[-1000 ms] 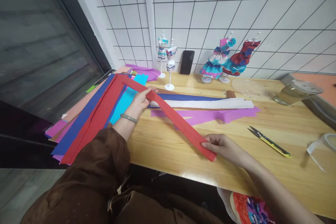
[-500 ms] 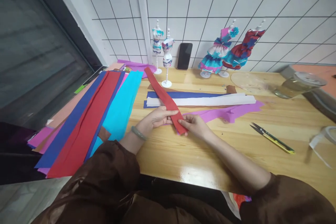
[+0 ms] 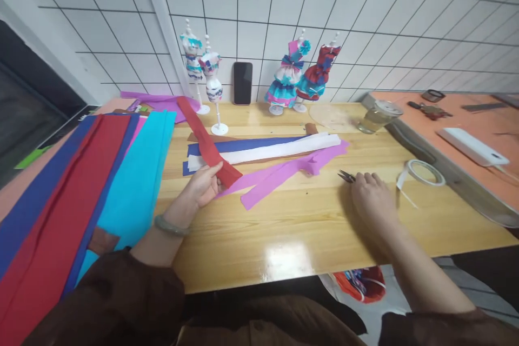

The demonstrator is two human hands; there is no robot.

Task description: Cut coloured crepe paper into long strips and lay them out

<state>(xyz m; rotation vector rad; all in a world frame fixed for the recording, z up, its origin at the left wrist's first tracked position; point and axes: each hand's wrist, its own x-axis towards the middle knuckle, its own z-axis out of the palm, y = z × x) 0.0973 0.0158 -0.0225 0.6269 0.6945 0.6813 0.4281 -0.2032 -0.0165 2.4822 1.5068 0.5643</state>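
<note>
A folded red crepe paper strip (image 3: 207,147) is pinched near its front end by my left hand (image 3: 204,183), thumb on top. Its far end reaches back over a blue strip (image 3: 243,144), a white strip (image 3: 267,151) and the lilac paper (image 3: 162,100). On the right, my right hand (image 3: 373,197) is closed over a pair of thread snips (image 3: 347,176). Only the dark pointed blades stick out on the left of that hand; the handles are hidden beneath it. A pink-purple strip (image 3: 275,177) lies between both hands.
Large coloured paper sheets (image 3: 138,173) cover the left side. Behind stand small dress forms (image 3: 213,86), paper-dressed ones (image 3: 286,86) and a phone (image 3: 243,84). A lidded cup (image 3: 377,117), a tape roll (image 3: 425,173) and an orange surface with a white power bank (image 3: 472,147) are right.
My right hand has let go of the red strip and moved right onto the thread snips. The left hand still holds the strip. My view has turned to the right.
</note>
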